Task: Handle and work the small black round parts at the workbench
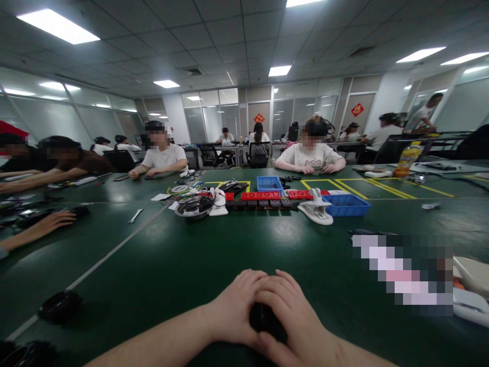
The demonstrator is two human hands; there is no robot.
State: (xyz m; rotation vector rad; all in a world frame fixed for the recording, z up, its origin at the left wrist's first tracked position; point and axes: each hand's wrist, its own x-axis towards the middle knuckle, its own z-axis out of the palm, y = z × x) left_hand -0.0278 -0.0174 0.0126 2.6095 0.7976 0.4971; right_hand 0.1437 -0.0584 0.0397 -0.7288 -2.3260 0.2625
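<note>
Close in front of me at the table's near side, my left hand [235, 308] and my right hand [296, 313] are closed together around a dark, rounded black object [265, 322]. Their fingers meet and overlap on its far side. Only part of the object shows in the gap between the hands, so its kind cannot be made out. The green tabletop [164, 275] lies beneath and around them.
Black coiled items [60, 306] lie at the near left, and a wrench [135, 216] farther off. Red power strips [261, 196], a white clamp base [317, 208] and a blue bin [347, 205] stand mid-table. A co-worker's hand [57, 223] rests at left.
</note>
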